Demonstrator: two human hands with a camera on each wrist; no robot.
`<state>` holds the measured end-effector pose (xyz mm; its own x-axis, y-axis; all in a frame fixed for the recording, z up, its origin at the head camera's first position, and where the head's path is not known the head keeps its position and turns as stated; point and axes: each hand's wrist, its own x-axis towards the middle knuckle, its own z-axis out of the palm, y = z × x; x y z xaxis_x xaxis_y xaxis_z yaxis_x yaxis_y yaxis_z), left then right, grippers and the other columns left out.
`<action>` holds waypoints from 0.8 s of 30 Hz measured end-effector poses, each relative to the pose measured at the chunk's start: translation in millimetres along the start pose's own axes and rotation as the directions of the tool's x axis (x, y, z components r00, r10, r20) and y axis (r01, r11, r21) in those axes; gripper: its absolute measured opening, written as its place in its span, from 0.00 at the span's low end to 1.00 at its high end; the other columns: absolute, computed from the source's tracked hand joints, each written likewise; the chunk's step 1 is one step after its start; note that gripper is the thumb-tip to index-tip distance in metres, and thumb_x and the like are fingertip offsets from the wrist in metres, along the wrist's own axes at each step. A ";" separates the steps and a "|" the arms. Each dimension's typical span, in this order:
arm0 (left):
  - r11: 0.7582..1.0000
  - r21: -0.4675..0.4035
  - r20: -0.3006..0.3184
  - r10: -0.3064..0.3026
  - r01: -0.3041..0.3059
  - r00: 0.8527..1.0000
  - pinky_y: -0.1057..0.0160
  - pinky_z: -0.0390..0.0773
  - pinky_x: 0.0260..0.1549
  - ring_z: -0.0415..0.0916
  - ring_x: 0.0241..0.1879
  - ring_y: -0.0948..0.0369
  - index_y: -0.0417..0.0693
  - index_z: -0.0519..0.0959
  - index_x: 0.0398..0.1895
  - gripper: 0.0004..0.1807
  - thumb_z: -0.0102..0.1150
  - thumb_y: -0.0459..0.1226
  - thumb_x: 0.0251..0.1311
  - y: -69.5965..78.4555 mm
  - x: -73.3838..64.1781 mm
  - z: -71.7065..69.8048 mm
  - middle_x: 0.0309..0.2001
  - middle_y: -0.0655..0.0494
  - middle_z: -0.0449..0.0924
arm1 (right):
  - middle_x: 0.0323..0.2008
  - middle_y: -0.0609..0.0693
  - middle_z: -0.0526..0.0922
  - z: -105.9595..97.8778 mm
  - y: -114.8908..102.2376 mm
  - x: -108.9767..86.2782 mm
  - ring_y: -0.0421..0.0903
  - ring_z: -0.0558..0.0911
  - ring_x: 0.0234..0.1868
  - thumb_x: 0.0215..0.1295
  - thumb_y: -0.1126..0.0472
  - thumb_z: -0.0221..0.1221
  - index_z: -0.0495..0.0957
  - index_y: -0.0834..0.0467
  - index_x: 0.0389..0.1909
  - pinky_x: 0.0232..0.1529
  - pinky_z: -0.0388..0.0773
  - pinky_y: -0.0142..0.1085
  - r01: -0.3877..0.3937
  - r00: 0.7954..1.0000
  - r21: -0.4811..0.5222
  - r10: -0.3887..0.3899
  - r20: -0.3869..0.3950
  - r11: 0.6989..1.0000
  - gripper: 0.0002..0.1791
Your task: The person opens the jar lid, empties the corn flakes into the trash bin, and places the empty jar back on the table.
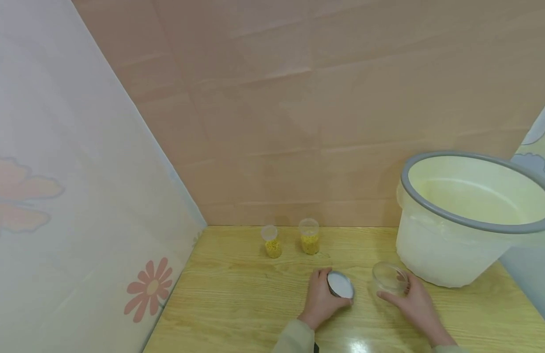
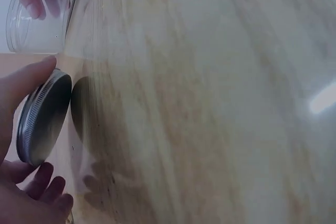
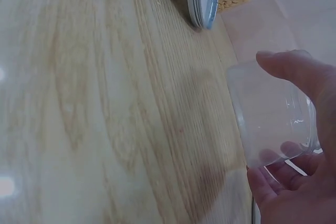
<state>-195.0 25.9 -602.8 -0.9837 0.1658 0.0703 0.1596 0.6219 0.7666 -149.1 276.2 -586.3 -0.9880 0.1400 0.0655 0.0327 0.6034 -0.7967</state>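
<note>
My left hand [image 1: 322, 300] grips a silver metal jar lid [image 2: 44, 119] by its ridged edge, thumb on one side and fingers on the other. The lid's white inner face [image 1: 341, 285] points up in the head view, and the lid is tilted close over the table. To the right, my right hand [image 1: 415, 300] holds a clear, see-through jar [image 3: 273, 114] around its side, thumb opposite the fingers. Nothing shows inside this jar. Lid and jar are apart, a short stretch of table between them.
Two clear jars, a smaller one [image 1: 272, 246] and a larger one [image 1: 310, 241], stand at the back of the wooden table [image 1: 228, 294] with yellow bits inside. A big white tub [image 1: 440, 250] with a grey rim stands at the right. Pinkish sheeting [image 1: 263, 122] hangs behind.
</note>
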 end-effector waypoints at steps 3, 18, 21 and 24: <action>0.998 0.058 -0.026 -0.011 0.012 1.000 0.57 0.75 0.52 0.67 0.53 0.60 0.49 0.75 0.66 0.52 0.88 0.54 0.32 0.5 3.1 2.4 0.53 0.62 0.67 | 0.58 0.80 0.71 3.3 0.6 3.4 0.75 0.72 0.57 0.56 0.48 0.76 0.58 0.80 0.66 0.53 0.70 0.65 0.017 1.000 0.008 -0.017 -0.022 1.000 0.54; 0.975 0.218 -0.054 0.065 -0.051 0.996 0.58 0.74 0.53 0.70 0.52 0.57 0.46 0.75 0.65 0.49 0.88 0.48 0.36 -5.7 8.1 11.1 0.55 0.54 0.78 | 0.63 0.82 0.62 8.2 4.7 6.3 0.79 0.62 0.64 0.52 0.53 0.78 0.50 0.82 0.68 0.62 0.59 0.68 -0.036 0.999 0.037 0.035 0.016 0.999 0.59; 0.975 0.215 -0.059 0.068 -0.054 0.996 0.58 0.74 0.53 0.70 0.52 0.57 0.46 0.74 0.65 0.49 0.88 0.46 0.36 -6.6 8.5 12.4 0.55 0.53 0.78 | 0.63 0.82 0.61 8.1 4.9 5.9 0.79 0.61 0.65 0.52 0.54 0.78 0.49 0.82 0.69 0.63 0.58 0.69 -0.040 0.999 0.049 0.039 0.019 0.998 0.59; 0.978 0.201 -0.049 0.061 -0.050 0.997 0.58 0.73 0.54 0.69 0.54 0.57 0.46 0.74 0.66 0.49 0.88 0.46 0.37 -5.9 8.6 10.9 0.56 0.54 0.77 | 0.64 0.83 0.59 7.7 4.6 5.7 0.80 0.60 0.64 0.52 0.55 0.78 0.48 0.82 0.69 0.63 0.58 0.69 -0.038 0.999 0.057 0.037 0.023 0.998 0.60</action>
<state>-203.5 32.0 -613.6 -0.9749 0.1659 0.1483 0.2223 0.7540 0.6181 -155.7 273.7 -594.2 -0.9893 0.1442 0.0221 0.0619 0.5518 -0.8317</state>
